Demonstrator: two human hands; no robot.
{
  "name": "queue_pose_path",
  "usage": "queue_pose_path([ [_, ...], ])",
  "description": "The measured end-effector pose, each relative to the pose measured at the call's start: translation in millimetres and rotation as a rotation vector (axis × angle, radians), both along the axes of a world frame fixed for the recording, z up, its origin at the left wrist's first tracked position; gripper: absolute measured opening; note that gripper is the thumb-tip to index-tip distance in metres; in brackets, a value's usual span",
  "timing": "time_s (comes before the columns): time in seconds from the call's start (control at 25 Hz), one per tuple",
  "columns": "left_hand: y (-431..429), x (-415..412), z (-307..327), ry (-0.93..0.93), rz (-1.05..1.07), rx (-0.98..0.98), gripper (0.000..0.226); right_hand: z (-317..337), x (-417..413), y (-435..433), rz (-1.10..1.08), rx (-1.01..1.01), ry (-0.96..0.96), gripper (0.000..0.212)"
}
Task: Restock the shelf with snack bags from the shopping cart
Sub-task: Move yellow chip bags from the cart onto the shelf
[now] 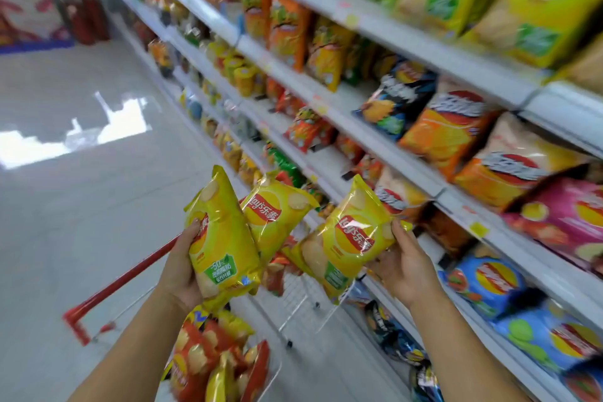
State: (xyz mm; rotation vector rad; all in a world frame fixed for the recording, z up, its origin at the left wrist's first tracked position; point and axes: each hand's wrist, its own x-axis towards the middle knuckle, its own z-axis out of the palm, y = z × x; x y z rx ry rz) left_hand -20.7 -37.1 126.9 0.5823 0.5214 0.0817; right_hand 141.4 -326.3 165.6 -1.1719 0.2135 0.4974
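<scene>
Aisle point(81, 206): snack bags point(225, 238) in both hands point(181, 268) point(404, 261)

Three yellow Lay's bags are held up above the shopping cart point(130, 274) (red handle, wire basket). Over its handle end, the front bag point(222, 238) stands upright w/ a green label low down and the second bag point(277, 212) tilts out behind it, both gripped in the L hand point(182, 271); the third bag point(349, 238) is tilted, logo facing out, over the cart's far end, held at its edge by the R hand point(404, 264). More red & yellow bags point(208, 356) lie piled inside the cart's near end, and the white multi-tier shelf point(375, 140) runs along the cart's right side, packed w/ blurred chip bags.
</scene>
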Motion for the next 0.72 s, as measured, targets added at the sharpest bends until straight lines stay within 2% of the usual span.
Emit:
queue_pose_path([
  [0.08,-38,30,25,-0.060,-0.076,0.035,0.085,30,2,-45,-0.083,0.042,-0.091,0.012],
  [0.2,-115,66,62,-0.155,-0.184,0.078,0.078,77,2,-121,-0.230,0.065,-0.268,0.008],
  [0.32,-199,93,95,-0.235,-0.218,0.072,0.037,116,2,-202,-0.395,0.020,-0.403,0.007],
  [0.36,-232,100,106,-0.256,-0.229,0.073,0.033,130,0,-233,-0.452,-0.019,-0.456,0.009],
  [0.52,-336,124,146,-0.380,-0.281,0.102,0.053,177,-8,-332,-0.645,-0.196,-0.619,0.018],
  [0.64,-395,142,183,-0.434,-0.356,0.140,0.087,215,-5,-403,-0.809,-0.287,-0.700,0.019],
  [0.72,-424,155,205,-0.497,-0.382,0.138,0.097,240,4,-447,-0.923,-0.374,-0.705,0.021],
])
